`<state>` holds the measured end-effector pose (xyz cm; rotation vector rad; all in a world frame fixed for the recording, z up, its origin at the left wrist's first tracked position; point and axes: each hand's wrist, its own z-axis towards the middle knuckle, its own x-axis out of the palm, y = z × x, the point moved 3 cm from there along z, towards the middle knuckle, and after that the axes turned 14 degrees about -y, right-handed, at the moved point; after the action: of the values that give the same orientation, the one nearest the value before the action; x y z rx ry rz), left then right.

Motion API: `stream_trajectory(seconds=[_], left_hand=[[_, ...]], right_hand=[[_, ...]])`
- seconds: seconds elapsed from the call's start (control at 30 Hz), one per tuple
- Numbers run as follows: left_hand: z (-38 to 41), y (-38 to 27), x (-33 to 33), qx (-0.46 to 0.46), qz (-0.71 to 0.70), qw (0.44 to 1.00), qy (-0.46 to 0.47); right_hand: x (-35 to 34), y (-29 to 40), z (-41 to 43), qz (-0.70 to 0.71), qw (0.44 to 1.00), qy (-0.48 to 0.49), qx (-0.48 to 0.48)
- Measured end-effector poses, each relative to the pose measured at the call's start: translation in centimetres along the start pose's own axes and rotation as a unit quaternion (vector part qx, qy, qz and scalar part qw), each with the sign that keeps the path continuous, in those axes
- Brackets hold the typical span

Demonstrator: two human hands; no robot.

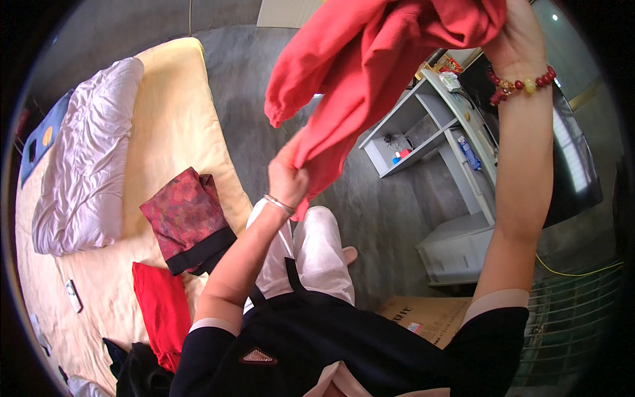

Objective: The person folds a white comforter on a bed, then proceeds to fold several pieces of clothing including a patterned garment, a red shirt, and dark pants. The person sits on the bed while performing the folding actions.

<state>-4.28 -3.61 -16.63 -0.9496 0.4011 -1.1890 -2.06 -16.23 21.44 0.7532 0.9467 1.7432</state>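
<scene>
A red cloth garment (367,74) hangs stretched between my two hands, its upper part cut off by the top of the view. My left hand (288,176), with a silver bangle at the wrist, grips the lower part of the cloth. Raised at the upper right, my right hand (516,42) is shut on the garment's other end, and its fingers are partly hidden by the folds. A cuff-like end dangles free to the left. On the bed, a folded floral garment (186,218) with a black band lies beside a folded bright red garment (161,307).
The bed (173,109) on my left bears a rolled white quilt (94,159), a remote control (73,296) and black clothing (141,372). To the right stand a grey-white desk (436,124) and a dark television (565,149). A cardboard box (426,312) sits near my right side.
</scene>
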Motion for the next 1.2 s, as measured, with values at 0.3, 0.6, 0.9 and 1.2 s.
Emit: stream_trajectory(seconds=[0.3, 0.6, 0.9, 1.2], left_hand=[[4.4, -5.0, -9.8, 0.183, 0.215, 0.959, 0.011], [-14.3, 1.6, -13.4, 0.019, 0.441, 0.739, 0.509], [-15.2, 6.0, -11.2, 0.015, 0.491, 0.729, 0.477], [-15.6, 4.8, -11.2, 0.012, 0.368, 0.843, 0.392]], right_hand=[[-7.8, -0.2, -7.7, -0.116, 0.978, -0.168, -0.040], [-21.3, -18.2, -34.0, -0.186, 0.891, -0.267, 0.318], [-25.3, -23.3, -43.2, -0.136, 0.853, -0.315, 0.394], [-22.9, -18.2, -35.9, -0.152, 0.849, -0.330, 0.383]])
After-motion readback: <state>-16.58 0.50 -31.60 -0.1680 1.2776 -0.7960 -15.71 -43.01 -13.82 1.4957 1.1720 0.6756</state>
